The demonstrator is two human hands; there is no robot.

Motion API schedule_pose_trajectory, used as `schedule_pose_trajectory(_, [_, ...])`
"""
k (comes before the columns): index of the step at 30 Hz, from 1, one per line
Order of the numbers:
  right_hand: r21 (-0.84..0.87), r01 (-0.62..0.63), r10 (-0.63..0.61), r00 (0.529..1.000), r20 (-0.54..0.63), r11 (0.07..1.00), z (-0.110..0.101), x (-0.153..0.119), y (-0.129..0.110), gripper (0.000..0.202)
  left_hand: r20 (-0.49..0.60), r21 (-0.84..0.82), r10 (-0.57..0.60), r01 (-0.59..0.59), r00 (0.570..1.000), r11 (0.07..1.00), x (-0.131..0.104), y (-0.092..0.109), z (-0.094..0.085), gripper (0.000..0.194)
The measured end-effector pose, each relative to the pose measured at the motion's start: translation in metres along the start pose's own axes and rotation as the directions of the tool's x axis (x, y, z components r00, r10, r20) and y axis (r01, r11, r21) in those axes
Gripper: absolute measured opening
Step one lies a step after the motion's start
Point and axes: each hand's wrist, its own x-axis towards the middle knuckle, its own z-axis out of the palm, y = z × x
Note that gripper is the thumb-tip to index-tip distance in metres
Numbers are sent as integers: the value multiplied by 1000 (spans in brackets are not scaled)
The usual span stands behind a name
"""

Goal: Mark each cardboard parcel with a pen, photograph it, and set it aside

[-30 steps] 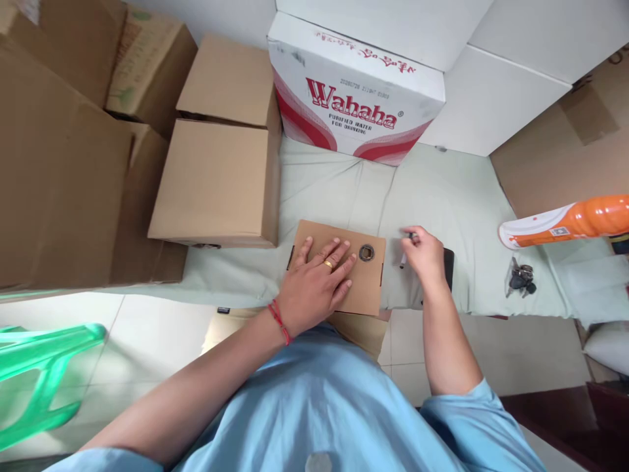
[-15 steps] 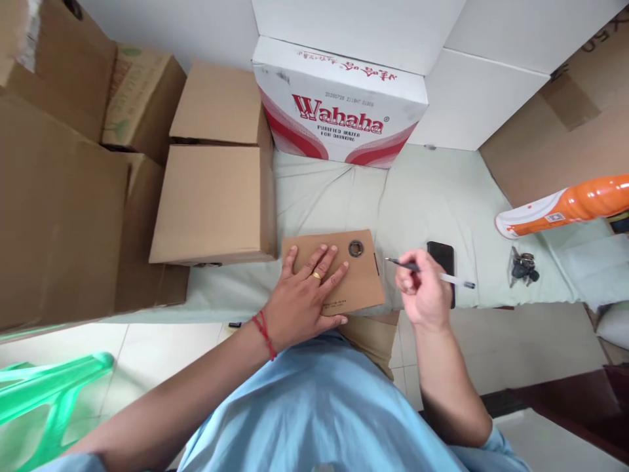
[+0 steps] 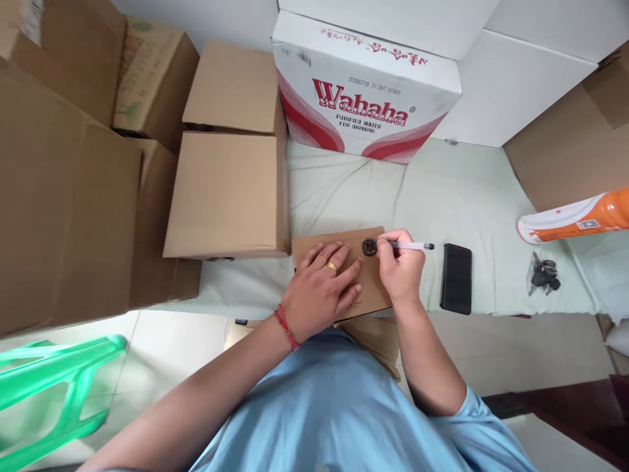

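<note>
The right hand [image 3: 403,270] pinches a pen [image 3: 415,246], fingertips beside a dark ring [image 3: 365,248] already on the cardboard box [image 3: 374,288] beneath the left hand's [image 3: 318,292] flat, parted fingers, what remains unclear.

Cloth [image 3: 344,190]: I see it mid-frame
Boxes [image 3: 226,193] on it: left, top centre
Small box [image 3: 375,285]: centre
Phone [image 3: 457,278], keys [image 3: 545,273], bottle [image 3: 574,219]: right

We look from one head-worn camera, near, above and behind left hand [image 3: 318,292] and right hand [image 3: 401,270], facing forward, down onto surface [image 3: 339,190] around them.
</note>
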Motion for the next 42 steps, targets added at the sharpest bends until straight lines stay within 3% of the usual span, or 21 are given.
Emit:
schedule_pose_trajectory(14, [-44, 66, -66, 998, 11, 997, 1, -2, -1, 14, 71, 43, 28, -31, 997, 999, 4, 2, -3, 45])
schedule_pose_trajectory(33, [-111, 203, -197, 978, 61, 973, -1, -4, -2, 17, 66, 9, 2, -2, 998, 1000, 2, 0, -3, 47])
schedule_pose_trajectory(38, [-148, 191, -194, 981, -5, 970, -2, -7, 0, 18, 59, 4, -2, 2, 998, 1000, 2, -1, -2, 46])
schedule_pose_trajectory(42, [-80, 116, -124, 987, -101, 990, 0, -6, 4, 16, 50, 14, 3, -4, 999, 1000, 2, 0, -3, 44])
